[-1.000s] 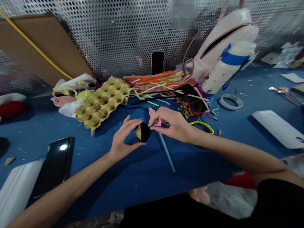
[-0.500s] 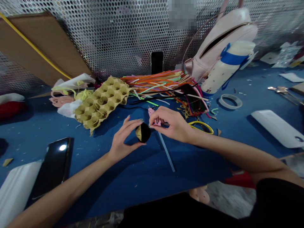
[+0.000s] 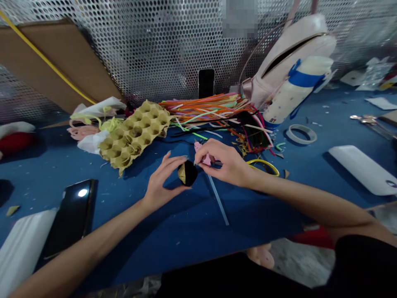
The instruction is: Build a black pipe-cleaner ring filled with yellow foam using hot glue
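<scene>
Between the thumb and fingers of my left hand [image 3: 163, 178] is a small round piece [image 3: 187, 173], black on its right side and tan on its left. My right hand [image 3: 221, 161] is pinched at the upper right edge of this piece; whatever its fingertips hold is too small to make out. Under and beside my right fingers lies a pink object [image 3: 206, 159], partly hidden by them. A translucent stick [image 3: 219, 203] runs from below it toward the table's front edge.
Behind my hands are a torn egg carton [image 3: 136, 132] and a pile of coloured pipe cleaners [image 3: 204, 108]. A bottle [image 3: 294, 93], a tape roll [image 3: 301, 134] and yellow-handled scissors [image 3: 263, 164] are to the right. A dark phone [image 3: 72, 215] lies left.
The whole view has shifted very slightly. Both hands keep nearly the same pose around the round piece.
</scene>
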The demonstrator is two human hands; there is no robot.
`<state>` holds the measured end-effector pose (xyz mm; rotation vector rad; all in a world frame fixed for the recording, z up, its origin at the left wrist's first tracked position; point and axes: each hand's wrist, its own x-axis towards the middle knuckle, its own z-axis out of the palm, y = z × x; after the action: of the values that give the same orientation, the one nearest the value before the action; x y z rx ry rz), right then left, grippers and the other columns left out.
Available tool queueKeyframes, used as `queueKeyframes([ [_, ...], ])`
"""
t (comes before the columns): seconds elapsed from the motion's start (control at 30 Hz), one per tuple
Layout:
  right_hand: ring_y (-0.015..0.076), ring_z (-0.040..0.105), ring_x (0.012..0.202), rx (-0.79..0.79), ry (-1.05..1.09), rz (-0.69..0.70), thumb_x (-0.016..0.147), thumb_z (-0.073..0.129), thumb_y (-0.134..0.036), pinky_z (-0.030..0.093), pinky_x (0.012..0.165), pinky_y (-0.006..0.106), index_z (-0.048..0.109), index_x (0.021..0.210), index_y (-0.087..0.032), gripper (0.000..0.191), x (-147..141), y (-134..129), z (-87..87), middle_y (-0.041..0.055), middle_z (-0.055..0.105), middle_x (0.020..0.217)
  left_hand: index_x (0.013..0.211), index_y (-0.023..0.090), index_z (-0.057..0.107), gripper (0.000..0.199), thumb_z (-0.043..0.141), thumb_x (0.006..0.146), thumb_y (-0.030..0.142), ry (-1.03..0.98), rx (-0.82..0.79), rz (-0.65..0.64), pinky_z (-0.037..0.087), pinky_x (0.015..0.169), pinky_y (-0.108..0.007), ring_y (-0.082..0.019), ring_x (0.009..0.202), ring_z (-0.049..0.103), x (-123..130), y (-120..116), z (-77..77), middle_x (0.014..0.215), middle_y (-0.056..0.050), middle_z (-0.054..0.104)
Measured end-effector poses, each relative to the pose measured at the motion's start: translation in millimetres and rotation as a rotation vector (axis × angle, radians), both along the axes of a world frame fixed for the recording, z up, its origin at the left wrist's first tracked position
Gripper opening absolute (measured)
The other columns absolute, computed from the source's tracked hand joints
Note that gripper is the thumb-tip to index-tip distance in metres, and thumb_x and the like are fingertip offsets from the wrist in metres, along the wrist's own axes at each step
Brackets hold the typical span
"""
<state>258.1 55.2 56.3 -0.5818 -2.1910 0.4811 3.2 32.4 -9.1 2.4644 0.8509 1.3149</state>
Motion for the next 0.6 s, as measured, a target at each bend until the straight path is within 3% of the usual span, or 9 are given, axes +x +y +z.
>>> queueKeyframes([
  [0.6, 0.0164, 0.058, 0.087, 0.029, -0.015, -0.017, 0.095, 0.070, -0.012, 0.048, 0.080, 0.030, 0.062, 0.097, -0.020, 0.011, 2.2, 3.7, -1.7, 0.0021, 0.069, 0.095, 0.149, 0.025, 0.055, 0.077, 0.089, 0.081, 0.036, -0.002, -0.009, 0.004, 0.041, 0.125, -0.066, -0.030, 0.127, 0.071, -0.2, -0.1, 0.3, 0.135, -0.013, 0.073],
])
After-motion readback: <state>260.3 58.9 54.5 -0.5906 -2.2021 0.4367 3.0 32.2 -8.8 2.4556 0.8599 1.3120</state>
